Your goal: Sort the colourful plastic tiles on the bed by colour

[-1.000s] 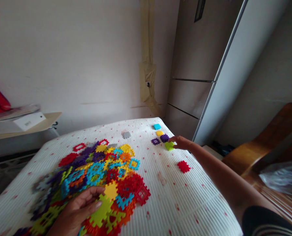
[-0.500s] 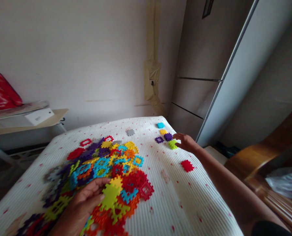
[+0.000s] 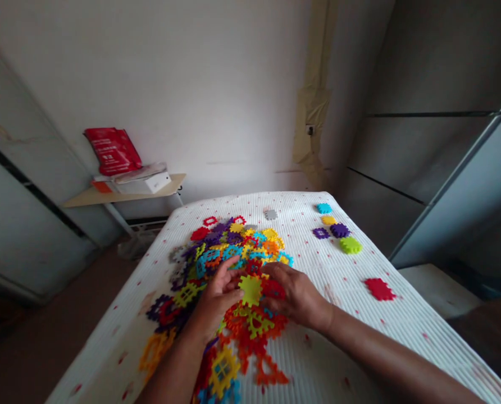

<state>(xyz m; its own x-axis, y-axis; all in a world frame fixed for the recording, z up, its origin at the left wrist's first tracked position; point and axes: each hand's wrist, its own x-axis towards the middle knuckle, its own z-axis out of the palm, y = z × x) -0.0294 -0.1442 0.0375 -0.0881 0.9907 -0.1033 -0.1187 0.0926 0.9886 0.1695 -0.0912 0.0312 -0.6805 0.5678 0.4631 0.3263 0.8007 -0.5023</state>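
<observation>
My left hand (image 3: 221,294) pinches a lime-green toothed square tile (image 3: 250,290) by its left edge, above the middle of a heap of colourful interlocking plastic pieces (image 3: 210,255). Just right of that tile is my right hand (image 3: 296,294), palm down, with thumb and fingers apart. Red pieces show in the gap between its fingers. Some fingertips are hard to make out. Below both hands lie orange pieces (image 3: 250,342) and a yellow window-shaped piece (image 3: 224,370).
Along the right side of the white quilted cover (image 3: 318,359) lie a blue tile (image 3: 323,208), a yellow tile (image 3: 328,220), purple pieces (image 3: 340,230), a green tile (image 3: 351,245) and a red tile (image 3: 379,289). A grey tile (image 3: 271,214) sits farther back. A side table (image 3: 86,196) stands left.
My right hand has left the green tile at the right side and come back to the heap beside my left hand. The view has swung left.
</observation>
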